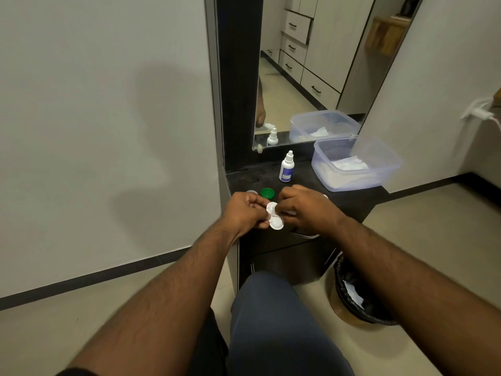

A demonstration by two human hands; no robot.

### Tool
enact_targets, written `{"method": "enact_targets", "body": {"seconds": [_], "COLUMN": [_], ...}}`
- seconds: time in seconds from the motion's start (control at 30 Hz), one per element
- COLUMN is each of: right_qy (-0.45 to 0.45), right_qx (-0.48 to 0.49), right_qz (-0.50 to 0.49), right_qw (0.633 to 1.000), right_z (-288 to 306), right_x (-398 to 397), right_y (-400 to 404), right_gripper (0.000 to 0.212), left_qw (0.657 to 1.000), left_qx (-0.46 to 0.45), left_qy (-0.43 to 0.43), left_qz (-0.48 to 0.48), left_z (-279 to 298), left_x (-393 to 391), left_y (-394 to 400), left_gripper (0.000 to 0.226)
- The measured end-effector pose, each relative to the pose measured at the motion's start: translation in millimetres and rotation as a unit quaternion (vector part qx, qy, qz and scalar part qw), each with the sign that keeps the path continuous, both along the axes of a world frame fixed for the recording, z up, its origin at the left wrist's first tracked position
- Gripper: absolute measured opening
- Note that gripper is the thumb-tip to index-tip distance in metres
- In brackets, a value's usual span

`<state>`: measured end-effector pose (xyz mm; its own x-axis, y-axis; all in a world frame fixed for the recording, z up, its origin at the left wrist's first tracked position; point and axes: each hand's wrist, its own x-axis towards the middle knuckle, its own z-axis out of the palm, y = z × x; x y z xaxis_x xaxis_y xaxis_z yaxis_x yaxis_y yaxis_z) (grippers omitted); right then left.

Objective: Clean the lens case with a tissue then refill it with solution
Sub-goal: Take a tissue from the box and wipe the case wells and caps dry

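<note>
A white two-well lens case [274, 216] is held above the front of the dark cabinet top [352, 200]. My left hand [245, 210] pinches its left side. My right hand [303, 208] has its fingers curled at the case's right side; a bit of white shows under that hand, but what it is cannot be told. A green cap [267, 193] and a grey cap [252, 191] lie on the top just behind my hands. The white solution bottle [286, 167] stands upright further back.
A clear plastic box [355, 162] with white tissues inside stands at the back right, in front of a mirror [303, 69]. A bin with a black liner [357, 291] stands on the floor to the right of the cabinet. My knee is below the hands.
</note>
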<state>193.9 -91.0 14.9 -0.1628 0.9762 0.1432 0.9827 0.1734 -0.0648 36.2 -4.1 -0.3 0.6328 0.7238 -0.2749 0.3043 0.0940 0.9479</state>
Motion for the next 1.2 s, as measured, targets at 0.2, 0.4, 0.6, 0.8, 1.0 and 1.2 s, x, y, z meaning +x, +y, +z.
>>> {"method": "enact_targets", "body": {"seconds": [0.2,0.4,0.6,0.8,1.0,1.2], "right_qy": [0.0,-0.039,-0.044,0.029,0.055,0.014], "right_qx": [-0.01,-0.004,-0.013,-0.021,-0.005,0.015], "right_qz": [0.036,0.069,0.076,0.012,-0.011,0.028], "right_qw": [0.999,0.997,0.996,0.999,0.998,0.999], "right_z": [1.5,5.2,6.6,3.7,-2.0,-6.3], "right_x": [-1.2,-2.0,-3.5,-10.5,-12.1,-6.5], "right_y": [0.3,4.6,6.6,9.3,5.7,1.0], "right_gripper": [0.02,0.026,0.022,0.023,0.02,0.018], "left_qw": [1.0,1.0,1.0,1.0,0.999,0.999], "left_qx": [0.004,0.003,-0.004,0.005,-0.013,-0.018], "left_qy": [0.002,0.012,0.007,-0.01,-0.025,-0.02], "left_qz": [-0.002,-0.005,-0.004,0.005,0.022,0.021], "left_z": [1.8,-0.1,0.4,0.7,3.6,3.9], "left_x": [-1.5,0.4,-0.8,-1.2,-1.9,-1.7], "left_y": [0.3,2.2,1.7,0.0,-2.7,-1.4], "left_gripper": [0.023,0.025,0.023,0.034,0.043,0.041]}}
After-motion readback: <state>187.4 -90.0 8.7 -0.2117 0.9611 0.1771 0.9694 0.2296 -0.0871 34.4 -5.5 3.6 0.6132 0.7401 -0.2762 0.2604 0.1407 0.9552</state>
